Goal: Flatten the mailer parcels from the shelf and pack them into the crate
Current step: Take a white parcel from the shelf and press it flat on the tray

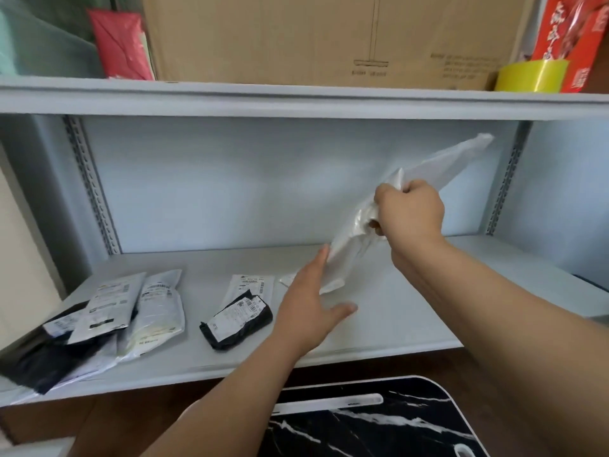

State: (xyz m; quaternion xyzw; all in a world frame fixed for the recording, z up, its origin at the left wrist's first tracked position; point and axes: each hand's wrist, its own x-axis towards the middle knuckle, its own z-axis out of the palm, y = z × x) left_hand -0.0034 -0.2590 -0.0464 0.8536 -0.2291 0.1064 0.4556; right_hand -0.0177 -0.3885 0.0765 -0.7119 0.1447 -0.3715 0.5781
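Mailer parcel of long white plastic (359, 239) slants above the grey metal shelf (379, 311), upper end far right, lower end near left. Right hand (408, 209) grips its middle; left hand (309, 308), spread flat, touches the lower edge.

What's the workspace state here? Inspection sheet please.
Surface: pale grey metal shelf board, parcels lying on its left and middle.
Job's things: white plastic mailer lifted off the shelf, tilted; black wrapped parcel with white labels lying mid-shelf; white flat labelled mailer behind it; overlapping pile of black and white mailers at left. Crate not seen.
Clutter: upper shelf holds brown cardboard box, yellow tape roll, red packet.
Grippers: right hand grips the white mailer; left hand, fingers straight, touches its lower end.
Cables: nothing seen.
Surroundings: black marble-patterned board below the shelf.
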